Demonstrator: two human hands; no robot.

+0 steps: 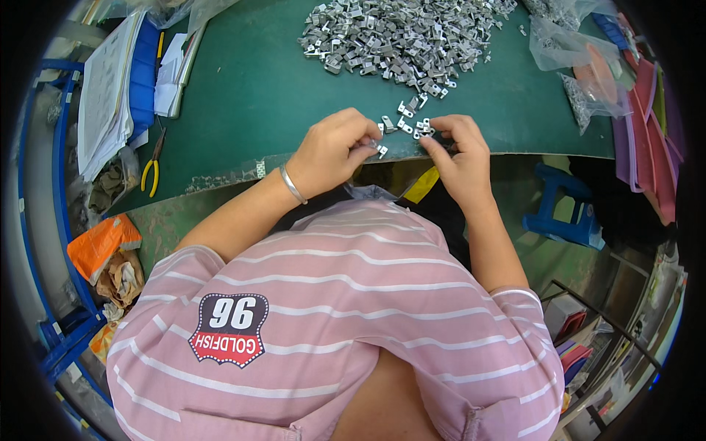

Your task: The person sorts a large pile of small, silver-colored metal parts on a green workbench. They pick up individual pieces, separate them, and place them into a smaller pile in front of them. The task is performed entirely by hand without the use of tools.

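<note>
Near the front edge of the green table (254, 95), my left hand (334, 151) pinches a small silver metal bracket (382, 150) between thumb and fingertips. Facing it, my right hand (462, 153) curls its thumb and forefinger around another small bracket (423, 130) with holes in it. A few loose brackets (404, 123) lie between and just beyond the two hands. Farther back spreads a large heap of the same bent metal brackets (401, 40). A silver bangle (293, 185) circles my left wrist.
Yellow-handled pliers (152, 165) lie at the table's left edge, by papers (114, 88) and a blue bin (144, 84). Clear plastic bags (566, 44) of small parts sit at the far right, beside pink and purple trays (647, 132). A blue stool (562, 206) stands on the floor to the right.
</note>
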